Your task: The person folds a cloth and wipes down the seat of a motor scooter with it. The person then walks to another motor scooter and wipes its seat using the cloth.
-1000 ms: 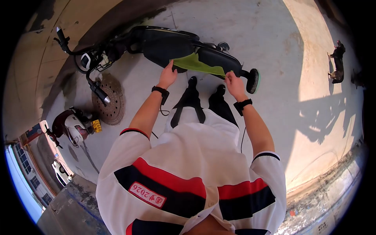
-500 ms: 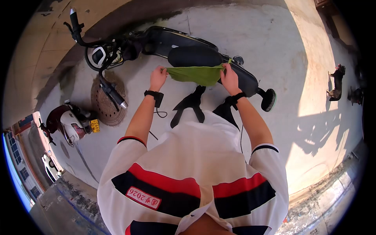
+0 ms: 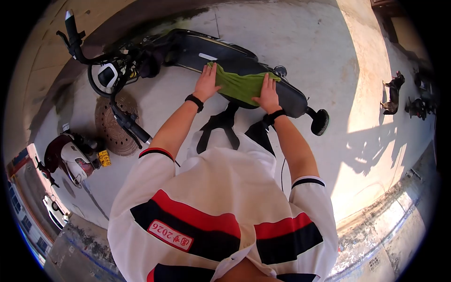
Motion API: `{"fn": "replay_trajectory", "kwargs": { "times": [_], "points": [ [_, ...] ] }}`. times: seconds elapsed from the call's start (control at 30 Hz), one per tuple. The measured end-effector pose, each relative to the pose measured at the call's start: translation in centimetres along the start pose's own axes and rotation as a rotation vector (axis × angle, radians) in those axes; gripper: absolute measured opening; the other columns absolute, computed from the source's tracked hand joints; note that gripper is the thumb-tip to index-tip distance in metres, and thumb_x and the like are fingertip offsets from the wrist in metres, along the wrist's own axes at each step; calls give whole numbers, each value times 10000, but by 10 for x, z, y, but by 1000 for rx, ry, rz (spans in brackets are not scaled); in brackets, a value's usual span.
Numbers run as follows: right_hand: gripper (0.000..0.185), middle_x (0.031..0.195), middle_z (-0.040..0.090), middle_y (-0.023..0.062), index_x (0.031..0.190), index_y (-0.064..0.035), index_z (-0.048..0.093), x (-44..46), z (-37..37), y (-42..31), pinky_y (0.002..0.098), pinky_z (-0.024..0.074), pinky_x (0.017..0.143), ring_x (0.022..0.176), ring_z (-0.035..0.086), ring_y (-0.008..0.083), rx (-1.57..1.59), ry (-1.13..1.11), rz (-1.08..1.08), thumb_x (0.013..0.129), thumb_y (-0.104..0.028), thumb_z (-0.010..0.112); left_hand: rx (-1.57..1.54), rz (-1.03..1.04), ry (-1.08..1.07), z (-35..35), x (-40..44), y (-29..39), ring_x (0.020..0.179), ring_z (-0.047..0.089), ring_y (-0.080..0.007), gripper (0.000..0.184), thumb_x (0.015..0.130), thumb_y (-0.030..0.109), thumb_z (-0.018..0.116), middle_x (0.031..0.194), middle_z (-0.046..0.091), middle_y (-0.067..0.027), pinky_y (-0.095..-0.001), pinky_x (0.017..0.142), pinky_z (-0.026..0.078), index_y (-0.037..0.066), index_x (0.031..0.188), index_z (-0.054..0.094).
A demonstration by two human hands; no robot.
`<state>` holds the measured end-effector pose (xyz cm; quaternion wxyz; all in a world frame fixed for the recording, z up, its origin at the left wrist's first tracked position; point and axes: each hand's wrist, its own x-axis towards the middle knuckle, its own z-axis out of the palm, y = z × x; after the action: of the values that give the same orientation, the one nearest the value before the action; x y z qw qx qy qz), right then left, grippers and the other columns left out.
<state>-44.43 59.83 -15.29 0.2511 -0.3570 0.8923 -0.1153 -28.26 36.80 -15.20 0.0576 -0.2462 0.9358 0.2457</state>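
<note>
A green cloth (image 3: 239, 87) lies spread across the black seat (image 3: 291, 98) of an electric scooter, its edges rumpled. My left hand (image 3: 206, 85) rests flat on the cloth's left end, fingers stretched out and thumb apart. On its right end, my right hand (image 3: 268, 97) lies in the same way, fingers extended and thumb pointing inward. Both hands are open, pressing on the cloth without gripping it. Beyond them runs the scooter's dark footboard (image 3: 206, 49), and the handlebar (image 3: 124, 120) reaches out at the left.
A round manhole cover (image 3: 115, 127) is set in the concrete ground beneath the handlebar. Another scooter with a yellow plate (image 3: 104, 158) stands at the left. A dark dog (image 3: 393, 94) is at the right. The scooter's round mirror-like end piece (image 3: 320, 122) sticks out toward me.
Both hands moved from holding the cloth stretched in the air by its corners to lying on it. The cloth now rests on the seat, and the fingers have opened out.
</note>
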Motion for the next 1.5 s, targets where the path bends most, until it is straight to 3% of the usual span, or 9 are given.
{"fn": "replay_trajectory", "kwargs": {
  "times": [0.17,0.27,0.47,0.63,0.93,1.03,1.13,1.27,1.5],
  "points": [
    [1320,1556,222,270,1540,30,15,4,-2,1,411,373,1138,1446,236,450,7,-12,-5,622,-276,913,34,27,-66,-8,11,-9,1326,445,-401,948,710,153,825,1385,467,-239,-430,1035,467,24,1487,297],
    [1317,1545,240,275,1539,31,14,7,-2,6,406,377,1135,1441,256,439,28,-16,-6,622,-265,911,29,37,-50,-23,15,-3,1203,531,-368,854,676,112,821,1229,545,-198,-424,934,528,0,1405,390],
    [1307,1522,278,298,1539,32,19,14,-3,16,400,388,1119,1413,320,430,95,-37,-13,623,-250,909,128,41,-113,-16,23,-5,1225,531,-375,862,715,156,818,1315,518,-226,-426,963,509,-4,1431,365],
    [1312,1508,297,303,1537,34,22,19,-13,20,405,431,1074,1370,390,421,218,-112,59,616,-256,911,143,69,-56,-9,20,-8,1216,534,-376,849,716,144,815,1277,528,-224,-425,957,512,-13,1422,372],
    [1263,1480,379,261,1565,-69,47,-1,-2,12,423,446,1056,1358,403,416,245,101,44,639,-225,891,97,26,-75,-16,18,1,1227,522,-383,836,704,97,801,1278,521,-232,-407,957,517,-30,1413,376],
    [1220,1476,385,253,1563,-61,61,-8,9,12,424,449,1051,1368,391,408,212,197,8,664,-200,874,116,29,-88,-13,21,0,1249,496,-409,829,709,67,772,1303,495,-250,-409,987,497,-47,1419,360],
    [1147,1465,390,270,1561,-79,103,-17,15,18,438,495,985,1227,518,441,241,242,-44,696,-184,848,168,20,-50,5,22,-2,1290,449,-438,867,718,69,776,1355,443,-274,-431,1034,463,-37,1449,322],
    [1099,1466,398,255,1559,-80,117,-26,12,22,452,507,959,1170,558,445,268,185,16,721,-164,824,216,17,9,20,15,-3,1348,372,-473,894,746,67,748,1392,392,-298,-452,1087,414,-30,1489,260],
    [896,1363,507,258,1486,-28,284,-43,12,36,460,517,921,1117,590,434,255,193,-34,747,-110,782,80,112,-21,6,-10,22,1369,384,-417,810,777,117,711,1425,404,-276,-436,1095,404,-40,1467,316]
  ]
}}
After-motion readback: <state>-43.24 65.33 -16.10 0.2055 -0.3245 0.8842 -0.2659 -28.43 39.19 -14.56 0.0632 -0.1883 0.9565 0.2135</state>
